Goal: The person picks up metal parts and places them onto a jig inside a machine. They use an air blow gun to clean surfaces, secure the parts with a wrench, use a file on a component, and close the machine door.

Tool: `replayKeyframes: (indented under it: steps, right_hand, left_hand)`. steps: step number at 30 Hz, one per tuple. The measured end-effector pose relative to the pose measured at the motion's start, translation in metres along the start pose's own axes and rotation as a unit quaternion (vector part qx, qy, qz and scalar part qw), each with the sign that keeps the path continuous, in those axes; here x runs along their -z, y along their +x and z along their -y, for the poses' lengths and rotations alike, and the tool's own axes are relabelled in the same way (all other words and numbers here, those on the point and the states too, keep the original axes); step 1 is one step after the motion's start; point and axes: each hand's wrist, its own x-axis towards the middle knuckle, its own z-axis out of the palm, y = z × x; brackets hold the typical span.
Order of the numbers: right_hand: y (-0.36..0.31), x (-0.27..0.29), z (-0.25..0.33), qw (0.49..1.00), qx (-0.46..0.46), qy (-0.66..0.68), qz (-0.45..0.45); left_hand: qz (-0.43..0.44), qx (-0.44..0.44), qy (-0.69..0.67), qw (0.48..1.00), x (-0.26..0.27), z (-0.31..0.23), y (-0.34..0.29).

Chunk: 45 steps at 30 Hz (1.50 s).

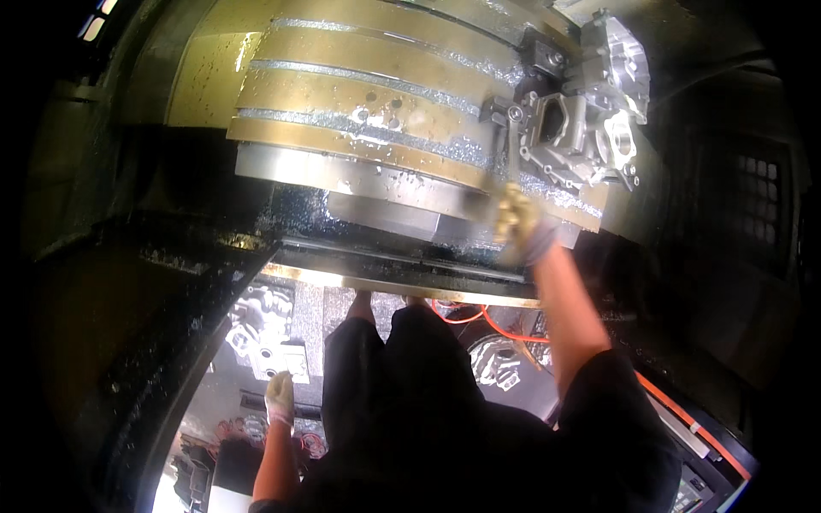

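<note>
My right hand (pixel 517 221), in a yellowish work glove and slightly smeared by motion, is closed around the lower end of a metal wrench (pixel 513 154). The wrench's upper end sits at a bolt on a small clamp beside a silver cast metal housing (pixel 560 132). This housing, with large openings, rests on the right end of a slotted machine table (pixel 368 85); a second cast housing (pixel 611 64) stands behind it. My left hand (pixel 280 400), in a light glove, hangs low at my left side, fingers curled in, with nothing seen in them.
Bright metal chips and wet coolant lie in the table slots. A metal sill (pixel 402 291) crosses in front of my legs. Below are more castings (pixel 261 321) at the left, another casting (pixel 496 363) at the right, and an orange hose (pixel 505 329) on the floor.
</note>
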Motion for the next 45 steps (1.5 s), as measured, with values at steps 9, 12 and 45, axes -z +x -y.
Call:
replayKeyframes:
  steps: [9, 12, 45]
  right_hand:
    - [0.063, -0.259, 0.058, 0.838, 0.033, 0.534, -0.111]
    - [0.047, -0.254, 0.064, 0.865, 0.074, 0.494, -0.049]
    - [-0.006, -0.036, 0.079, 0.674, 0.669, -0.24, -0.201]
  left_hand:
    - [-0.017, 0.01, 0.045, 0.999, -0.007, -0.108, 0.035]
    - [-0.022, -0.005, 0.194, 0.981, -0.048, -0.321, 0.071]
    - [0.278, -0.315, 0.377, 0.826, -0.247, -0.708, 0.252]
